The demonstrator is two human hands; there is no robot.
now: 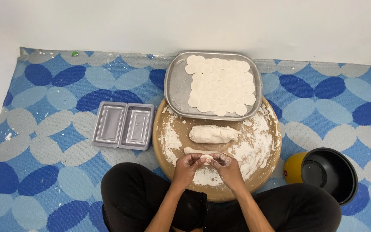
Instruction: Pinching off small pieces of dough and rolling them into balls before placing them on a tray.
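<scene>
Floury hands (pixel 207 165) around dough piece (pixel 206 159)

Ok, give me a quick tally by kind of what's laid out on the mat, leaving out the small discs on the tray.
Metal tray: 1
Round wooden board: 1
Clear plastic container: 1
Yellow pot: 1
Dough log: 1
Thin dough rope: 1
Small dough piece, pinched between left hand and right hand: 1
Total: 7
</scene>
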